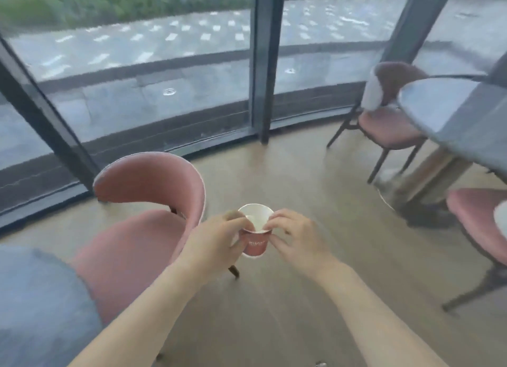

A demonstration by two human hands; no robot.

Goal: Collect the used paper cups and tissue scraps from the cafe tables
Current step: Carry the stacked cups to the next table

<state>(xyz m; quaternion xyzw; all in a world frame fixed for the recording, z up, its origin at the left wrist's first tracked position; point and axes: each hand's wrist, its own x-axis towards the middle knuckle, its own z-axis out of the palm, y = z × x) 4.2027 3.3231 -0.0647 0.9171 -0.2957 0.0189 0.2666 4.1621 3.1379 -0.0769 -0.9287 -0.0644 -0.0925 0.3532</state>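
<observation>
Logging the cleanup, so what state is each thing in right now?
Cup: mouth up, lidless, held in the air.
Left hand: grips the cup's side.
Right hand: pinches the cup's rim.
Near chair: upright on the floor.

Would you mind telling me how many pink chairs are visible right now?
3. The near chair stands at left; the far chair sits beyond the round table; the third chair is cut off at the right edge. More may be hidden.
</observation>
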